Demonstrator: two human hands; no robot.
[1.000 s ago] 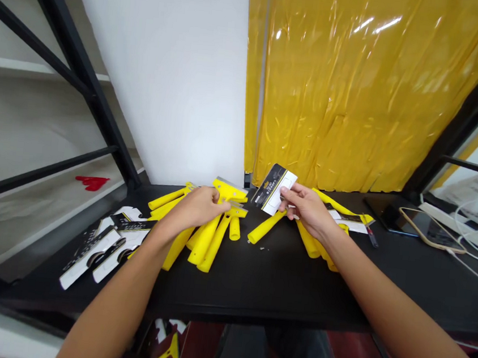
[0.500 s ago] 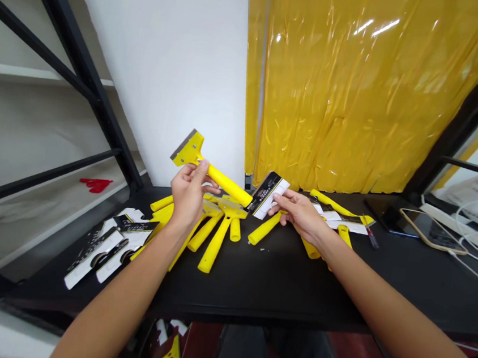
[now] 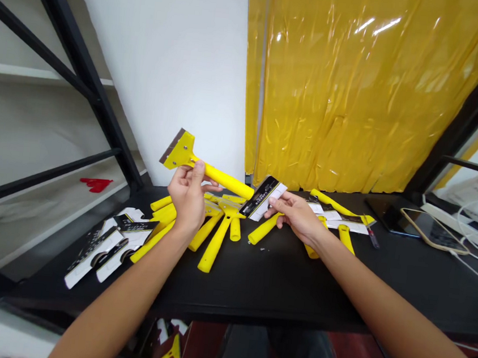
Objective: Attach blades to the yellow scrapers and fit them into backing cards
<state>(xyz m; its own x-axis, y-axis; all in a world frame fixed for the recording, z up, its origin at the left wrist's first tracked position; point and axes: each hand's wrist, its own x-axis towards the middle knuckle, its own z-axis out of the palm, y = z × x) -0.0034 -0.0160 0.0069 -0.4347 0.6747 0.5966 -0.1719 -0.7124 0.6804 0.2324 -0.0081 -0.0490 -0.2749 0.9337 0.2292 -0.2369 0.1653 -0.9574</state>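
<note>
My left hand (image 3: 188,193) is closed around the neck of a yellow scraper (image 3: 228,182), whose metal-edged head points up and left. The handle end reaches a black and white printed card (image 3: 263,198); whether they touch I cannot tell. My right hand (image 3: 293,212) pinches that card by its white side. Under both hands, several more yellow scrapers (image 3: 215,245) lie in a loose pile. More printed cards (image 3: 107,250) lie overlapping at the left, and others (image 3: 356,227) lie beneath scrapers on the right.
The black table (image 3: 253,289) has a phone (image 3: 434,230), a dark tablet-like device (image 3: 388,217) and white cables at its right. A small cutter (image 3: 372,237) lies nearby. Black shelf posts (image 3: 83,71) flank the table. One scraper (image 3: 167,356) is below the table edge.
The scraper's head has shifted slightly left and down and its handle has levelled a little. The card has moved slightly left and lower with my right hand.
</note>
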